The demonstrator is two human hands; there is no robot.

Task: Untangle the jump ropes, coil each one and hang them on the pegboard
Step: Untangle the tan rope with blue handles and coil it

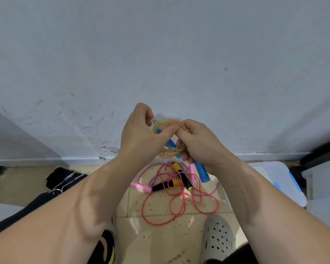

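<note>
Your left hand (141,134) pinches the orange-and-green braided jump rope coil (170,122), held up between your hands, at its nine o'clock. Your right hand (200,147) curls tightly round its three o'clock. It looks light and floppy, so grip the bundled strands, not the dangling blue tubular handle (203,173).

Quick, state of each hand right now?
Left hand: closed, pinching the coiled speckled rope.
Right hand: closed, gripping the same coil.

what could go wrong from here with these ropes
The coiled rope is held only by the left hand and right hand, so loops may spring loose. Its blue handle dangles and might snag the red rope, which lies tangled with the purple rope near the sandal: a possible trip.
</note>
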